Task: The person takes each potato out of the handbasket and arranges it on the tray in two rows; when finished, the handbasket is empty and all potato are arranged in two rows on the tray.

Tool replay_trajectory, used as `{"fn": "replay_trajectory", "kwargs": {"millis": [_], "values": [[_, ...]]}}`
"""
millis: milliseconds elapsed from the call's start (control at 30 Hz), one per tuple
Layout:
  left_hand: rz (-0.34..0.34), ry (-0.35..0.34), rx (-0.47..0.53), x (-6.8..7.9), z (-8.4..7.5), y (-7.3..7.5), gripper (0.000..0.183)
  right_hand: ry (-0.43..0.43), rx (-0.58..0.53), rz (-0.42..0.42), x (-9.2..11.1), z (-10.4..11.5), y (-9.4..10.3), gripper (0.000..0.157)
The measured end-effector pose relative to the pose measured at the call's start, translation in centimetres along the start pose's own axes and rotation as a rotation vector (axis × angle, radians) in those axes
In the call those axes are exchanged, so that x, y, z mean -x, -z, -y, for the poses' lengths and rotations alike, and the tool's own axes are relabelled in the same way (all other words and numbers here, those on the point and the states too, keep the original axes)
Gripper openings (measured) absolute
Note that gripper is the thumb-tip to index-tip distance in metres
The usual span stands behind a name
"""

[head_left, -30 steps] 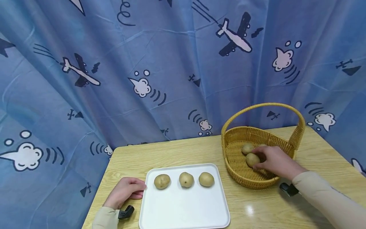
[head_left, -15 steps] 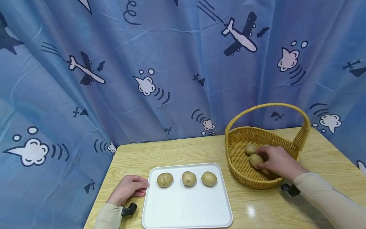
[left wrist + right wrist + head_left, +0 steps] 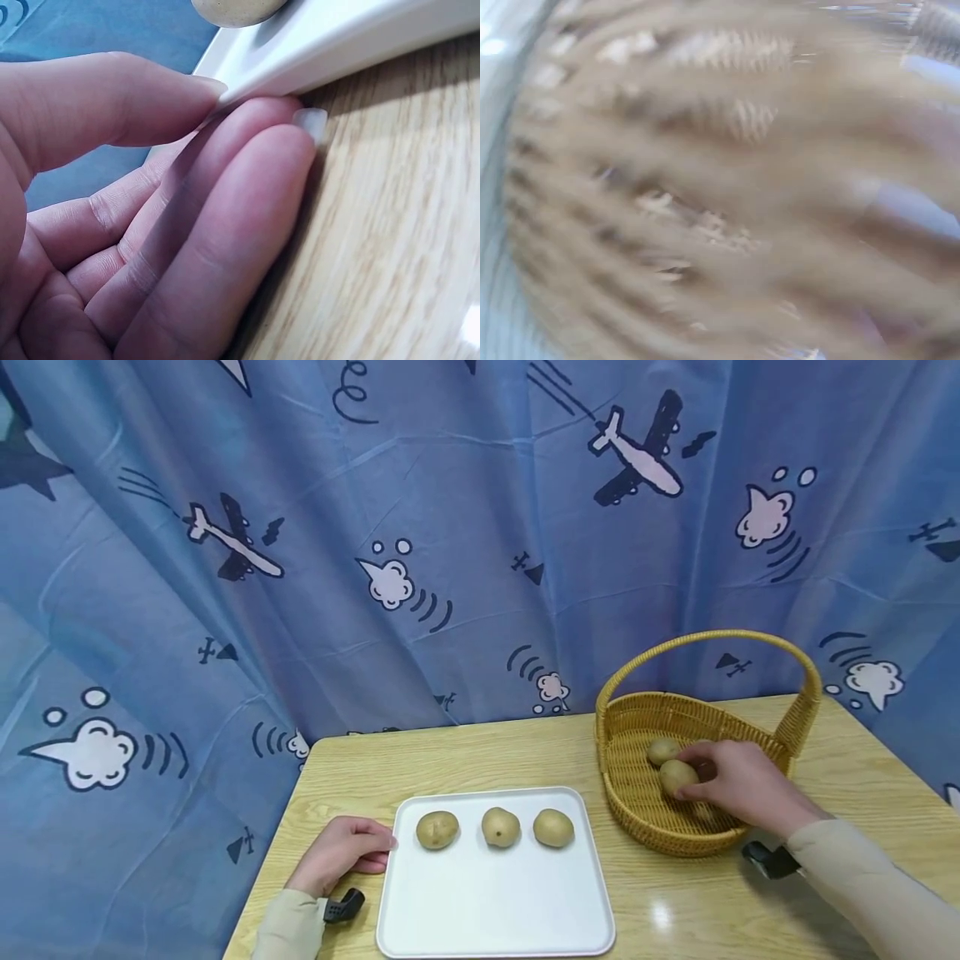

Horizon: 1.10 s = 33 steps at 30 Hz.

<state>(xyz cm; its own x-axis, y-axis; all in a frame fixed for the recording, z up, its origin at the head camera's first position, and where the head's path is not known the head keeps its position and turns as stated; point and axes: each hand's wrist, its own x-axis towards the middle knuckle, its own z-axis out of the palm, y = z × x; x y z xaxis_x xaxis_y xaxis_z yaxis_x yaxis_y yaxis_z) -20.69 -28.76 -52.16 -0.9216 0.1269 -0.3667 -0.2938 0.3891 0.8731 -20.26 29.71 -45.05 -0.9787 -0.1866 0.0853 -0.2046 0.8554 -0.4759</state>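
Inside the wicker basket (image 3: 637, 827), my right hand (image 3: 750, 783) pinches a potato (image 3: 678, 778) between thumb and fingers. Another potato (image 3: 663, 750) lies just behind it, and more are partly hidden by the hand. My left hand (image 3: 341, 852) holds the left rim of the white tray (image 3: 495, 910). In the left wrist view, its thumb lies on the tray's rim (image 3: 300, 71) and the fingertips sit against the rim from below. Three potatoes rest in a row along the tray's far side: left (image 3: 437, 830), middle (image 3: 500, 827) and right (image 3: 553, 828). The right wrist view is blurred wickerwork.
The basket's tall arched handle (image 3: 705, 637) rises over the right hand. A light wooden table (image 3: 465, 756) carries both tray and basket. Behind it hangs a blue curtain (image 3: 450, 485) with aeroplane prints.
The head view has shifted, moving the scene slightly right. My right hand and its potato have risen very slightly within the basket, showing more of what lies beneath. The left hand stays at the rim.
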Motion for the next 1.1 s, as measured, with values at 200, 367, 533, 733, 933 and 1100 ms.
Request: {"fn": "replay_trajectory", "kwargs": {"millis": [200, 367, 533, 733, 933, 1100], "values": [[-0.001, -0.008, 0.007, 0.1, 0.1, 0.1, 0.031, 0.02, -0.045, -0.031, 0.7, 3.2, 0.9, 0.057], [-0.008, -0.016, 0.01, 0.0, -0.1, 0.2, 0.03, 0.049, -0.1, -0.04, 1.2, 7.3, 0.6, 0.057], [-0.016, -0.011, 0.011, 0.2, -0.4, 0.4, 0.029, 0.093, -0.162, -0.036, 1.3, 11.3, -0.7, 0.053], [-0.031, -0.004, 0.021, 0.4, -0.6, 0.2, 0.027, 0.153, -0.283, 0.011, 0.8, 16.3, -3.9, 0.049], [0.005, -0.027, 0.024, 0.2, -0.5, 0.1, 0.026, 0.192, -0.36, 0.096, -0.3, 21.1, -8.5, 0.042], [-0.011, -0.029, 0.03, 0.3, -0.5, 0.6, 0.025, 0.262, -0.371, 0.153, -1.2, 24.8, -12.2, 0.039]]}}
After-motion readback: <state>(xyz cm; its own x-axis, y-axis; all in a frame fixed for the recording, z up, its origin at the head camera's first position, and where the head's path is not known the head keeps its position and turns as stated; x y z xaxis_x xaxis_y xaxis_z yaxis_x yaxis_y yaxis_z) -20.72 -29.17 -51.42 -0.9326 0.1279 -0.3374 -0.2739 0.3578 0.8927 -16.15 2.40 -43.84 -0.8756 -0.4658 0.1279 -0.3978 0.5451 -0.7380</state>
